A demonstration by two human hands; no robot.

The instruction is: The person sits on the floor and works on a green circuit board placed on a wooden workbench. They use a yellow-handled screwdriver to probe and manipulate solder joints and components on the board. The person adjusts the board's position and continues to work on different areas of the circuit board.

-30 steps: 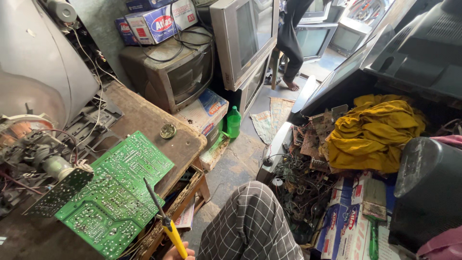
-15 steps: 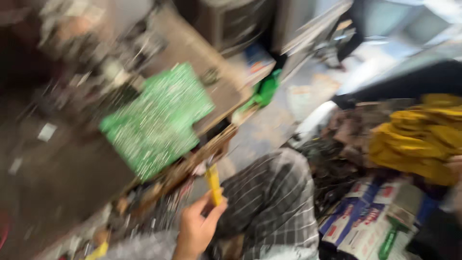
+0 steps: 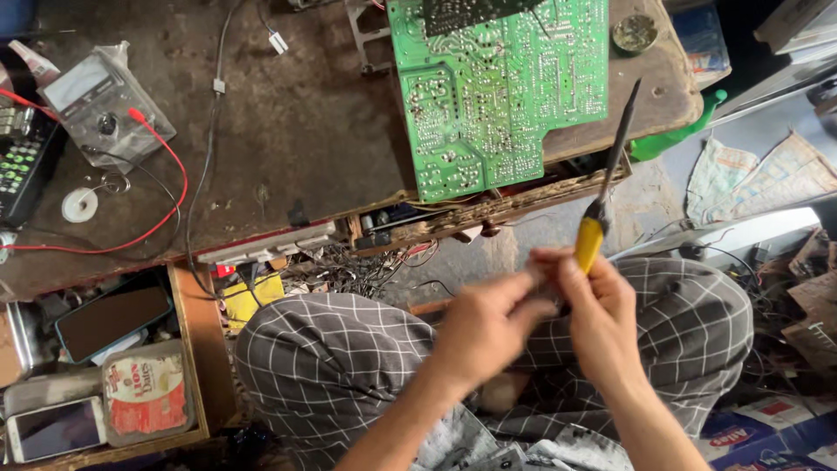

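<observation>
A worn brown workbench (image 3: 296, 148) carries a green circuit board (image 3: 497, 87) whose lower corner overhangs the front edge. A multimeter in a clear plastic bag (image 3: 105, 105) lies at the left with red leads (image 3: 166, 183) looping across, beside a small white solder reel (image 3: 79, 206). A small round tin (image 3: 634, 33) sits near the right corner.

Worn, stained matt wooden workbench (image 3: 296, 148), glossy green circuit board (image 3: 497, 87), yellow plastic-handled screwdriver (image 3: 602, 205) with dark metal shaft, checked cloth trousers (image 3: 331, 358)

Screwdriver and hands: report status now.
Right hand grips yellow-handled screwdriver, tip up. Left hand meets it at the handle, blurred. Green circuit board on bench, untouched. Nothing between.
</observation>
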